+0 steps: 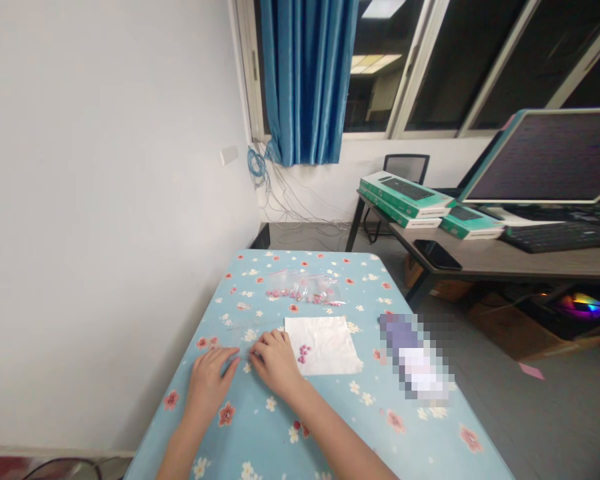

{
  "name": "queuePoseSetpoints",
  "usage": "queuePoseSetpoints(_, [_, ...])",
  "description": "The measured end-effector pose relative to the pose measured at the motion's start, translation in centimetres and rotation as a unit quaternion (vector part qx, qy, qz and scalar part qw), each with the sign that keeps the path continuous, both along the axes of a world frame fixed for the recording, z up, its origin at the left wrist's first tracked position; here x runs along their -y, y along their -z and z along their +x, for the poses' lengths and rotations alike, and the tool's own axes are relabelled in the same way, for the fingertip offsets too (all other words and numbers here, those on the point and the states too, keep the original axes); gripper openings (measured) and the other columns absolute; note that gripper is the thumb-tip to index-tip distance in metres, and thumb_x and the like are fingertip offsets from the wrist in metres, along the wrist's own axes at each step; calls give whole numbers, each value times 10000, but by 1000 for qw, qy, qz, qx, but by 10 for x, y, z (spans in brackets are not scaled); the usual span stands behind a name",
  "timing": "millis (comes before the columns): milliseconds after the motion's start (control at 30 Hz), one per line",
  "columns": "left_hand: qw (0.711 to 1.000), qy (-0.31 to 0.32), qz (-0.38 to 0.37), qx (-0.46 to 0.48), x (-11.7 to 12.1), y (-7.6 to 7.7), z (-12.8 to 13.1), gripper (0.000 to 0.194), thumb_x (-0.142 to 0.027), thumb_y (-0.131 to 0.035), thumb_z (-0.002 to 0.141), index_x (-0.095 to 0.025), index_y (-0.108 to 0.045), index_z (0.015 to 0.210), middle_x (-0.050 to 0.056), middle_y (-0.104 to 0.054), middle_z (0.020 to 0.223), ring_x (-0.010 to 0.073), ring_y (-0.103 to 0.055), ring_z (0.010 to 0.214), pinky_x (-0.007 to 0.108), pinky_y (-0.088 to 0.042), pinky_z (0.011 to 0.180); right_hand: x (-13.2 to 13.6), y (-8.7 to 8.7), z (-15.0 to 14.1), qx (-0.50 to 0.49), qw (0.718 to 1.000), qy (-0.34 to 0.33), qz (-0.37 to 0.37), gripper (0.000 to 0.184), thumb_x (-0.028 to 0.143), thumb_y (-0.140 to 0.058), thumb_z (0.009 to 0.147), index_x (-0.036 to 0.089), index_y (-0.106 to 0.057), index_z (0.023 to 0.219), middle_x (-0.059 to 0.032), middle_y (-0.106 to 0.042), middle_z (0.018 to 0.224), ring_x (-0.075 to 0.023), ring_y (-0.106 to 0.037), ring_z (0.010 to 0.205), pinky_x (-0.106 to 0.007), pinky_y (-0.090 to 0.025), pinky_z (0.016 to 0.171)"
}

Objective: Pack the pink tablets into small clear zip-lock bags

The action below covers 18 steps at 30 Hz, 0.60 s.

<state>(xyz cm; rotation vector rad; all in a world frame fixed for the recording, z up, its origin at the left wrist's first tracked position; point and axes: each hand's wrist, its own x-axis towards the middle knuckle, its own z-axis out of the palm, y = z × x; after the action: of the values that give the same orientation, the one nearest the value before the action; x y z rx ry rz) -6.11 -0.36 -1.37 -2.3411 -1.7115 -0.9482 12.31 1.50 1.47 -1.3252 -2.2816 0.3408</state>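
My left hand is at the left of the table, with its thumb and forefinger pinched on the edge of a clear plastic bag. The bag is faint against the cloth and its outline is hard to follow. Close by on the right, the bent fingers of my right hand grip the same bag. Beside that hand lies a white sheet with several small pink beads near its left edge. Beyond the sheet, several clear bags with pink beads lie flat in a row.
A pale blue flowered tablecloth covers the table. Near its right edge lies a blurred-out object. A wall stands close on the left. To the right, a desk bears keyboard boxes, a phone and a monitor.
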Motion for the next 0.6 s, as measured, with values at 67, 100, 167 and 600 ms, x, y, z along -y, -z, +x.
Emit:
queuePoseSetpoints(67, [1000, 4, 12, 12, -2, -4, 4, 260, -419, -481, 879, -230, -647, 946, 33, -722, 898, 225, -669, 846, 380, -488, 796, -1, -3, 2, -27, 999, 20, -5, 103, 254, -571, 856, 208, -662, 838, -28, -626, 837, -193, -503, 873, -322, -322, 779])
queuePoseSetpoints(100, [1000, 2, 21, 20, -3, -7, 7, 269, -435, -506, 865, -229, -636, 978, 42, -717, 926, 229, -663, 871, 385, -482, 824, -2, -5, 4, -49, 998, 33, -11, 100, 242, -574, 851, 207, -665, 828, -25, -635, 822, -191, -514, 863, -319, -326, 773])
queuePoseSetpoints(167, [999, -6, 37, 35, -6, -13, 14, 369, -471, -567, 820, -222, -591, 1092, 68, -692, 1018, 243, -640, 945, 406, -463, 883, -5, -11, 11, -109, 992, 57, -33, 108, 215, -577, 841, 206, -675, 796, -16, -654, 789, -181, -541, 834, -309, -337, 764])
queuePoseSetpoints(600, [996, 28, 18, 84, -38, -30, 102, 887, -464, -709, 679, -210, -272, 1409, 149, -513, 1308, 313, -490, 1179, 479, -397, 975, -11, -35, 82, -386, 910, 51, -142, 94, 190, -605, 747, 168, -672, 685, -12, -661, 645, -145, -589, 645, -244, -454, 642])
